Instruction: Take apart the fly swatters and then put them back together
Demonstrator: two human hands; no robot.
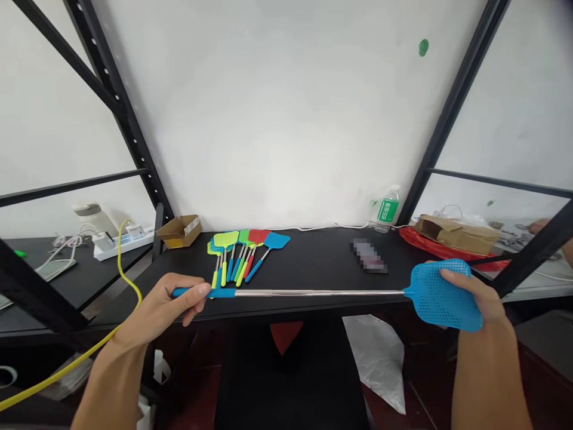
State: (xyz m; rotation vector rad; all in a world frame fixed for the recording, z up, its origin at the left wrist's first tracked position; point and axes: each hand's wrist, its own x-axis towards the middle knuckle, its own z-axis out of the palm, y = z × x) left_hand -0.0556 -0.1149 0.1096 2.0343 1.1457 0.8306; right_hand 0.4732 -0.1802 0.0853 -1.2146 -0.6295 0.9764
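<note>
A blue fly swatter point(320, 292) with a long metal telescopic rod is stretched level between my two hands, above the front of the black table. My left hand point(176, 301) is closed round its blue handle. At the other end, my right hand point(477, 295) grips the perforated blue swatter head, thumb on top and the other fingers mostly hidden behind it. Just beyond my left hand, several short fly swatters point(245, 254) in yellow-green, green, red and blue lie side by side on the table, handles toward me.
An open cardboard box point(179, 231) stands at the back left beside a white power strip point(125, 242). A yellow cable point(131, 286) runs past my left wrist. A water bottle point(387, 209) stands at the back right. A blurred-out object point(367, 255) lies on the table point(308, 263). Black frame posts flank both sides.
</note>
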